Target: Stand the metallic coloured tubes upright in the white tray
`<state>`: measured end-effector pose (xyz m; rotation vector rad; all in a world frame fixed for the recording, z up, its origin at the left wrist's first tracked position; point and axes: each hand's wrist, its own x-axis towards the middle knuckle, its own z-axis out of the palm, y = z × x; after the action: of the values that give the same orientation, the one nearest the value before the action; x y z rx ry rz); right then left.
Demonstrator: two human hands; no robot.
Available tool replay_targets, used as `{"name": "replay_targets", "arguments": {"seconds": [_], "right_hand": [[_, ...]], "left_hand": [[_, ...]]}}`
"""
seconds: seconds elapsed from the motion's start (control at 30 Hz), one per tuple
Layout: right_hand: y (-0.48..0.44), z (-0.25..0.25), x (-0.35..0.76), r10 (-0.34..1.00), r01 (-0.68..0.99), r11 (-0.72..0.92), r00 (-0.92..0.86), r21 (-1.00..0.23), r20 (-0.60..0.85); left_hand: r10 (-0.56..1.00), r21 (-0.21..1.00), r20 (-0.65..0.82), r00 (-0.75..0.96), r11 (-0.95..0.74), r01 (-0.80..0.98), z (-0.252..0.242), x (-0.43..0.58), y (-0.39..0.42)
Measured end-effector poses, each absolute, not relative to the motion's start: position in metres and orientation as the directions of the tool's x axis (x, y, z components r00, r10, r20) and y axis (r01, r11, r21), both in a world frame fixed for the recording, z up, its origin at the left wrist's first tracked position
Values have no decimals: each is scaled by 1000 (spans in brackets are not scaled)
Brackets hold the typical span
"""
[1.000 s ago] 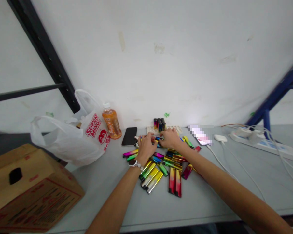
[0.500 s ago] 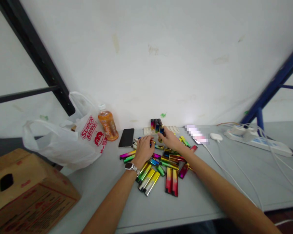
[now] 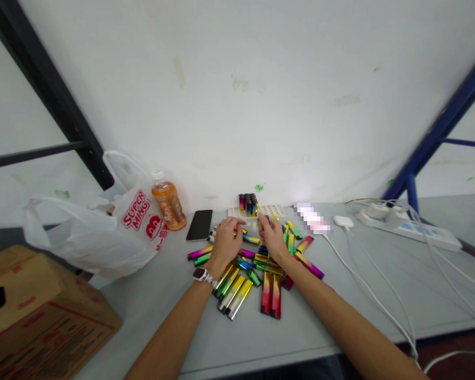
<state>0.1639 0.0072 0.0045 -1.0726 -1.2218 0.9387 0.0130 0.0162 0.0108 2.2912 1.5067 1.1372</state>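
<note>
Many shiny lighters (image 3: 235, 299) in metallic rainbow colours lie in a loose pile on the grey table. Over its left side is my left hand (image 3: 227, 241), fingers curled, with the end of a lighter showing at the fingertips. My right hand (image 3: 273, 237) is closed above the right side of the pile, thumb uppermost. Whatever its fingers hold is hidden. Beyond both hands, a small group of upright lighters (image 3: 248, 203) stands on a white tray with holes (image 3: 277, 210), close to the wall.
Left of the pile are a black phone (image 3: 199, 225), a bottle of orange drink (image 3: 169, 203), a white plastic bag (image 3: 103, 237) and a cardboard box (image 3: 55, 311). To the right lie a lit phone (image 3: 312, 217), a white charger (image 3: 343, 221), cables and a power strip (image 3: 411, 229).
My right hand has drawn back from the upright lighters to the pile, closer to me. My left hand stays over the pile. The whole view has shifted slightly.
</note>
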Motion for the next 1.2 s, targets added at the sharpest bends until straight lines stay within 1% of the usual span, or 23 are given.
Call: {"name": "replay_targets", "arguments": {"seconds": [0.1,0.17,0.23,0.4,0.5,0.83,0.93,1.03,1.1,1.2], "right_hand": [[8,2,163,934,110,280,196,-954,297],[8,3,162,913,188,312,211,-931,349],[7,4,161,901,232,335,203,-913,382],[3,4,160,922,166,325,162,-931,351],[2,4,160,926,164,327,142,-931,351],[3,0,160,933,93,325,133,-941,335],[4,0,160,930,104,325,144,-940,337],[5,2,160,923,155,327,158,-932,350],[5,3,160,922,164,326,161,-931,351],[4,3,160,936,87,317,135,-944,326]], "left_hand": [[837,510,500,224,-493,705,9,15,16],[835,508,500,231,-499,703,7,16,17],[833,505,501,235,-501,703,6,15,18],[837,507,496,231,-496,705,6,14,19],[835,507,496,237,-500,703,5,14,19],[835,502,497,238,-500,706,5,14,19],[837,499,492,240,-497,710,5,14,19],[843,495,481,239,-487,720,5,14,19],[850,483,467,243,-476,735,6,14,19],[858,420,451,246,-447,790,9,11,18]]}}
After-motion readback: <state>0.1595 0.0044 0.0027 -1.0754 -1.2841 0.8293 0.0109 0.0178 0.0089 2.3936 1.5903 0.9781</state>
